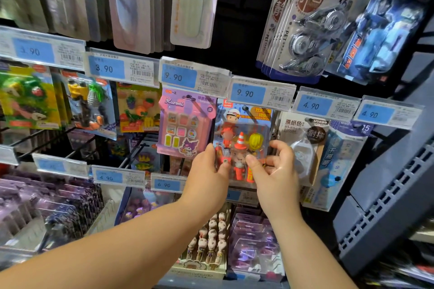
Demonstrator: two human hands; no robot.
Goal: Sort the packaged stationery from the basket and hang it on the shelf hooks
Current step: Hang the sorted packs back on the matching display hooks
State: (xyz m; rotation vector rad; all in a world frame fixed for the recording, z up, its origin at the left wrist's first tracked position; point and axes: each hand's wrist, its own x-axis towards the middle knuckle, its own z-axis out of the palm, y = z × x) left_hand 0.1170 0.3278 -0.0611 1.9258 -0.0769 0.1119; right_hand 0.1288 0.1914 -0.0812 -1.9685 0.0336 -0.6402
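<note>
I hold the firefighter eraser pack point(244, 124) upright, long axis vertical, w/ both hands low on it. Left hand point(207, 169) pinches its L edge and right hand point(276, 166) pinches its R edge, fingers curled. Pack's top end is straight above my fingers, at the hook tip point(245, 108). Can't tell if it's threaded.

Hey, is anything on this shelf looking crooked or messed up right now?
The 9.90 price tag above the purple Kuromi pack looks crumpled, its paper riding up out of the holder. The firefighter eraser pack looks roughly straight.
</note>
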